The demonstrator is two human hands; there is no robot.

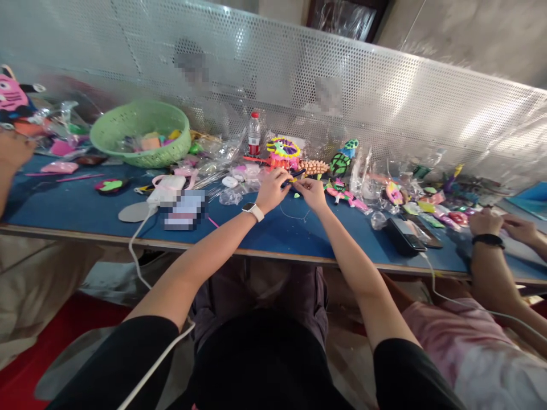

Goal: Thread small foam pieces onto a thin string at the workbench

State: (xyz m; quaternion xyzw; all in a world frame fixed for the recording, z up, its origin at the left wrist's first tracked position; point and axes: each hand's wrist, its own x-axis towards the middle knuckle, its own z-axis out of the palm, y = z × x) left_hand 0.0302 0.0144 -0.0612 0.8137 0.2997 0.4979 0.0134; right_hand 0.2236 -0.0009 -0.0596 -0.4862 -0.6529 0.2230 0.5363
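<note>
Both hands meet over the blue table [273,228], near its middle. My left hand [273,189], with a white watch on the wrist, has its fingers closed round a small dark and yellow piece [293,179]. Close on its right, my right hand [312,192] pinches at the yellow end of that piece. A thin pale thread [294,217] hangs below them onto the table. Just behind the hands are a yellow and purple clay figure [284,148], an orange beaded strip [314,167] and a green and black turtle shape [341,163].
A green basket [143,134], a red-capped bottle [254,134] and a pixelated phone [185,209] lie left. A black box [404,236] and a co-worker's hands [487,222] are right; another person's hand [16,149] is far left. A perforated metal panel [273,62] stands behind.
</note>
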